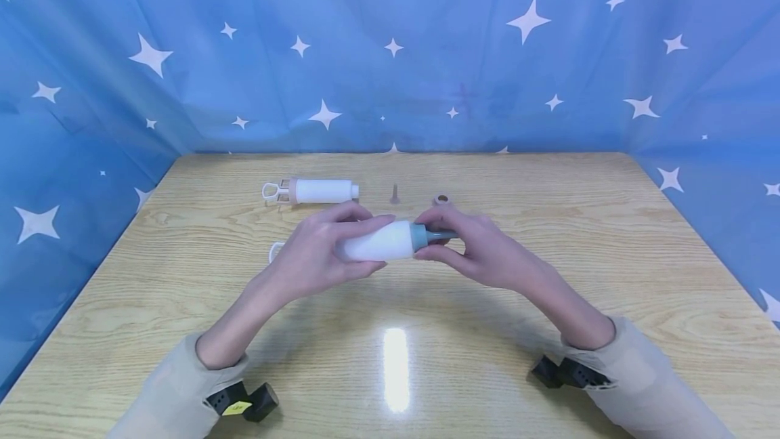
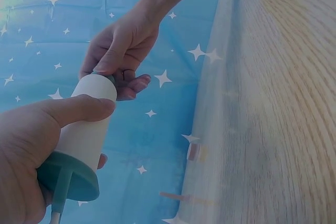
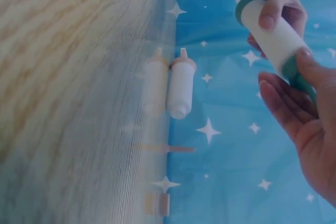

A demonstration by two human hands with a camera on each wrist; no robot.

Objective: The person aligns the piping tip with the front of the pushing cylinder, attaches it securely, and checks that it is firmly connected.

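Above the table, my left hand (image 1: 317,256) grips the barrel of a white syringe-like tube (image 1: 386,241), thumb on one side and fingers on the other. The tube lies nearly level. At its left end, the left wrist view shows a teal flange (image 2: 73,177) with a teal rod coming out; a white loop handle (image 1: 275,251) shows past the hand. My right hand (image 1: 481,249) pinches the teal collar (image 1: 418,237) at the tube's right end, from which a slim teal nozzle (image 1: 440,236) points into the palm.
Behind the hands lies a second white syringe-like tube (image 1: 323,191) with a pinkish-brown collar and loop handle. To its right stand a small brownish nozzle (image 1: 395,195) and a brownish ring (image 1: 442,200). A blue star-patterned curtain (image 1: 390,73) hangs around the wooden table (image 1: 487,371).
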